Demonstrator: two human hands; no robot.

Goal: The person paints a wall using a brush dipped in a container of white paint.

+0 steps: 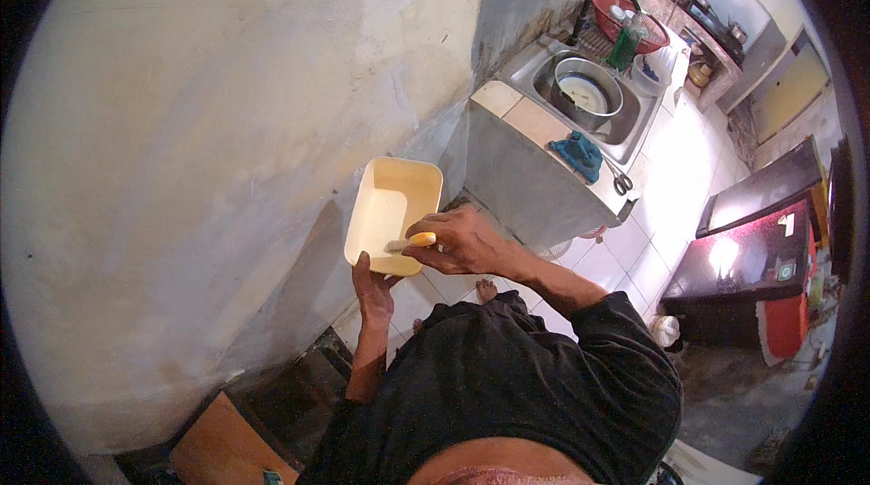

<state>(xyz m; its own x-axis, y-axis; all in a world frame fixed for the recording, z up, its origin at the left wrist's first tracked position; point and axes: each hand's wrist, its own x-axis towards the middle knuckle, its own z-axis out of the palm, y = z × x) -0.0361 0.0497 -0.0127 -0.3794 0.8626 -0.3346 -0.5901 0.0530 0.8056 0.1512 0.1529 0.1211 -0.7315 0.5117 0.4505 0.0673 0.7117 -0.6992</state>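
Tub, cream-yellow, rectangular and open-topped (391, 204), is held in the air in front of the person's body, near a stained plaster wall (227, 104). Its long axis points away from the body, leaning slightly right. Inside, bare pale walls and floor show.

The left hand's grip (373, 290) is closed on the tub's near left corner, thumb at the rim, fingers mostly hidden beneath. The right hand's grip (467, 242) is closed around a small tool with an orange-yellow handle (420, 240). The tool's long axis lies almost side to side, crossing the tub's length, its pale greyish head pointing left over the near end of the tub's interior. Whether that head is a brush or a blade, and whether it touches the tub, I cannot tell. The tub thus lies left of the right grip and just beyond the left one; the left is surely touching it.

Farther out, ahead and to the right, is a tiled worktop (528, 119) with a steel sink (521, 75). A metal pot (594, 68) stands in the basin. Along the near edge lie a crumpled blue cloth (577, 156) and scissors (622, 182); beyond the pot are a green bottle (623, 50) and a red basket (654, 39). Pale floor tiles (625, 249) stretch to the right.
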